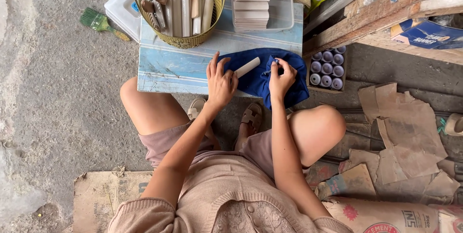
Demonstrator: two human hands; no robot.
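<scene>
Beside left hand [221, 82] — white piece [247, 67], touching fingertips.

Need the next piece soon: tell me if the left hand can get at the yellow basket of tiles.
Probably yes. The left hand rests on the pale tile just below the yellow basket, with only bare board between them.

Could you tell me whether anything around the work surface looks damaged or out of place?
Torn cardboard pieces lie scattered on the floor at right, and a green brush lies alone on the concrete at left.
</scene>
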